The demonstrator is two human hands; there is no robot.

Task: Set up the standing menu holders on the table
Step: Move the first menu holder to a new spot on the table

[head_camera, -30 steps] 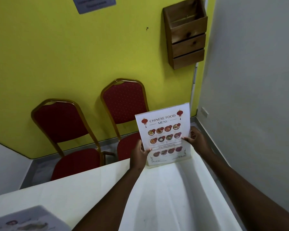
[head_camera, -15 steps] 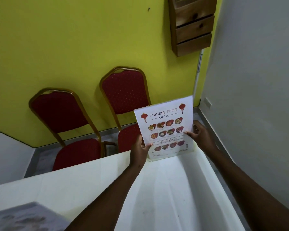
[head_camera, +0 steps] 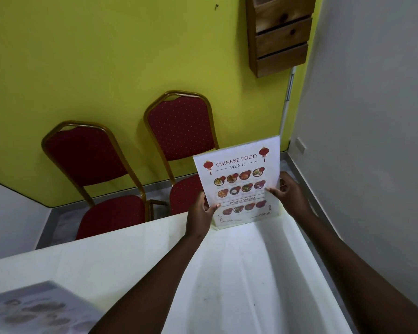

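Menu holder [head_camera: 239, 183] stands near the far right corner of the white table [head_camera: 227, 273], base on the tabletop close to the far edge; sheet inside reads "CHINESE FOOD MENU" with 2 red lanterns, 2 rows of 4 dish photos, a "HOUSES SPECIAL" line and 4 more dishes below; holder upright, leaning slightly away from the camera; left hand [head_camera: 200, 214] grips the lower left edge, thumb on the front face, other fingers hidden behind the panel; right hand [head_camera: 288, 195] pinches the right edge at mid height, thumb on the front, fingers wrapped behind; both forearms reach in from the near side across the tabletop; second menu [head_camera: 34, 309] lies blurred at the near left corner of the table, well apart from the first; 2 red padded chairs [head_camera: 179, 131] with gold frames stand beyond the table against the yellow wall [head_camera: 106, 56]; wooden wall rack [head_camera: 279, 37] with tiered pockets hangs upper right; grey wall [head_camera: 372, 116] runs along the right side.
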